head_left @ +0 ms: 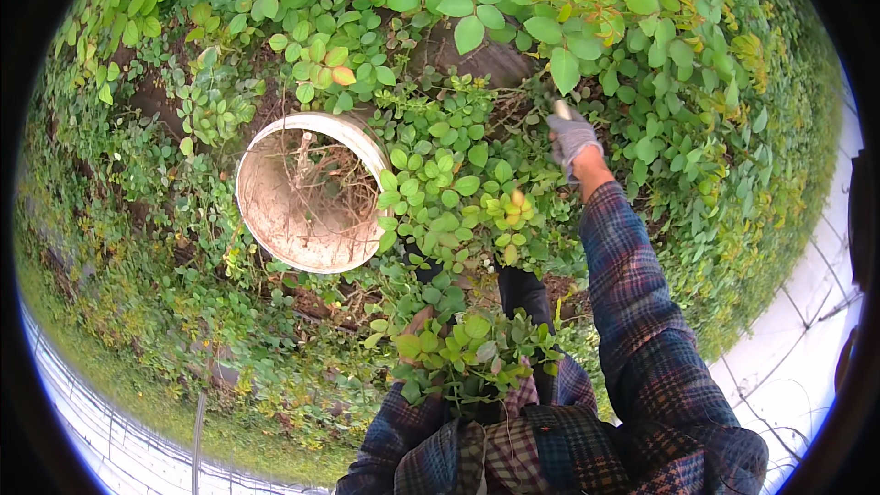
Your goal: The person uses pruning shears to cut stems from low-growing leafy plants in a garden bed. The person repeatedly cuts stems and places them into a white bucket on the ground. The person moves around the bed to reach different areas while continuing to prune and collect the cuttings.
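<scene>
Closest to my camera, the leafy bunch (472, 353) stood in front of the plaid shirt (522, 449), its leaves hiding most of the left hand (417, 323); I couldn't tell whether that hand gripped the stems. Past the dark trousers (524, 295), I had the bucket (275, 215) off to the left, dry twigs (321, 179) inside it. The right hand (573, 139), gloved in grey, reached farther among the bushes (440, 179), fingers curled beside a pale piece (562, 110); I couldn't tell whether it was held.
</scene>
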